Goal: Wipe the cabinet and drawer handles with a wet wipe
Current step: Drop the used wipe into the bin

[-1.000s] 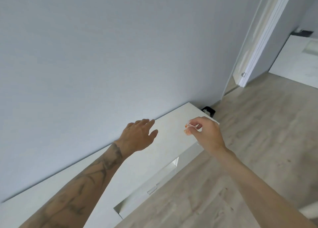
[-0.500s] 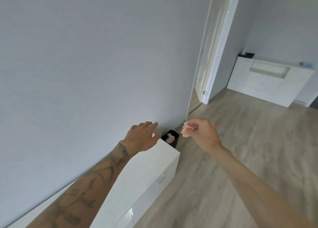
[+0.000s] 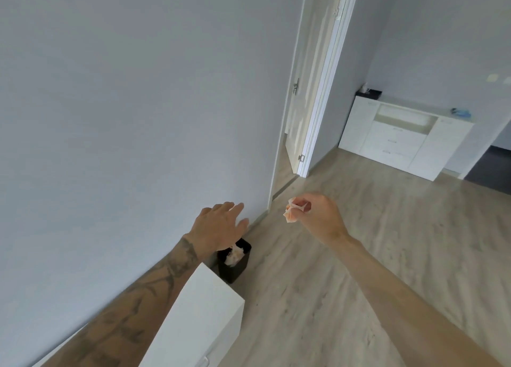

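Observation:
My right hand (image 3: 318, 217) pinches a crumpled wet wipe (image 3: 291, 214) in its fingertips, held in the air over the floor. My left hand (image 3: 218, 227) is open, fingers spread, hovering above a small black bin (image 3: 235, 267) that holds crumpled white wipes. A white cabinet (image 3: 199, 319) stands below my left forearm against the wall; part of a handle (image 3: 204, 362) shows at its bottom edge. A second white cabinet with drawers (image 3: 398, 139) stands far across the room.
A grey wall fills the left side. A white door (image 3: 304, 95) stands ajar beyond the bin. Light wood floor (image 3: 359, 256) spreads to the right. Dark items (image 3: 369, 92) sit on the far cabinet's top.
The view swung right and up from the near cabinet. The bin moved from beside the hands to below my left hand. My right hand kept hold of the wipe.

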Action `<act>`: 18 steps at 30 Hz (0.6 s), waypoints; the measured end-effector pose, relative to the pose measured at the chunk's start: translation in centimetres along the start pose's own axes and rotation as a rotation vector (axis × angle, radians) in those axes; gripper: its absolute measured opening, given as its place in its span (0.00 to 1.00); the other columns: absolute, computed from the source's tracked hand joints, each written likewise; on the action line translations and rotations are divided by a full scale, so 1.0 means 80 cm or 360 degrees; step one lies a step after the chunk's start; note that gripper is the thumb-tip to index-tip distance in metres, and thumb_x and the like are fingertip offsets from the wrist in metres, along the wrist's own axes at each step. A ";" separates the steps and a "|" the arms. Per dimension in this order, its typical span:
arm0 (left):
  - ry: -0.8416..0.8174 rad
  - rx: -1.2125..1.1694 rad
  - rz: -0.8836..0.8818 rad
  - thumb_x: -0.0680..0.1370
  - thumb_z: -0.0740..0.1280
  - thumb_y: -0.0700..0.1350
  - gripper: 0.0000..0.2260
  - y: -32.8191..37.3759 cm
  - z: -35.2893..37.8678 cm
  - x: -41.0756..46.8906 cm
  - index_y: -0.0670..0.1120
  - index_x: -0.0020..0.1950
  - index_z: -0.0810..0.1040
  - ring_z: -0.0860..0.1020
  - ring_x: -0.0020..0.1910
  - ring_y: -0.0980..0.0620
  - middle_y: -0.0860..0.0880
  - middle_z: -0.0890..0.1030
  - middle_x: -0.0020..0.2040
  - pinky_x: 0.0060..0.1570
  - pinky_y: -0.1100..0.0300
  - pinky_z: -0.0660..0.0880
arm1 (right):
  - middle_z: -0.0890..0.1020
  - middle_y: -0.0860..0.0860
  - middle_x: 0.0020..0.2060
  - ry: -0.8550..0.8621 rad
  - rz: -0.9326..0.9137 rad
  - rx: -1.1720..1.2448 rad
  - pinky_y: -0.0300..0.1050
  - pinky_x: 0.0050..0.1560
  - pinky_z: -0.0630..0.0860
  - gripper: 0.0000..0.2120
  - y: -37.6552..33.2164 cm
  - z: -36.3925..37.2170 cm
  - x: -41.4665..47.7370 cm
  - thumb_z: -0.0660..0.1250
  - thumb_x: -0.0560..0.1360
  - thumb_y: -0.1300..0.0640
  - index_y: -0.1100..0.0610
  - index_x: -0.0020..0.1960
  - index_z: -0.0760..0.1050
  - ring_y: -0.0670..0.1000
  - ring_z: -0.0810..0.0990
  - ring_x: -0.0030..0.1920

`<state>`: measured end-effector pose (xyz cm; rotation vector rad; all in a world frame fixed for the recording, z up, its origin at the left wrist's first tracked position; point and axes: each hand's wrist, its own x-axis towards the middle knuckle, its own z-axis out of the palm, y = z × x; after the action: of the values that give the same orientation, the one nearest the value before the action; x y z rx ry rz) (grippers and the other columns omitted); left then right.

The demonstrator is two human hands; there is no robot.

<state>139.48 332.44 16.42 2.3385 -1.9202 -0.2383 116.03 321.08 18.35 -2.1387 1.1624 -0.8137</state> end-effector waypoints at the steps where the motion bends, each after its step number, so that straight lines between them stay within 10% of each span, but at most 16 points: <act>1: 0.0005 0.0005 -0.0025 0.88 0.50 0.60 0.27 0.006 0.007 0.030 0.53 0.86 0.57 0.62 0.83 0.46 0.50 0.61 0.85 0.81 0.46 0.58 | 0.84 0.32 0.41 -0.0016 -0.0014 0.0020 0.34 0.42 0.74 0.04 0.019 -0.003 0.028 0.74 0.67 0.51 0.43 0.41 0.83 0.36 0.81 0.44; 18: -0.0148 -0.0086 -0.0769 0.88 0.49 0.60 0.27 -0.021 0.114 0.397 0.53 0.86 0.57 0.64 0.81 0.47 0.50 0.63 0.84 0.79 0.47 0.60 | 0.86 0.40 0.43 -0.0673 -0.0237 0.0127 0.36 0.42 0.74 0.05 0.237 0.098 0.458 0.74 0.73 0.55 0.45 0.44 0.82 0.37 0.81 0.44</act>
<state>145.39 301.81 5.46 2.7595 -1.3269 -0.4364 127.90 282.10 8.44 -2.2075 0.7488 -0.4262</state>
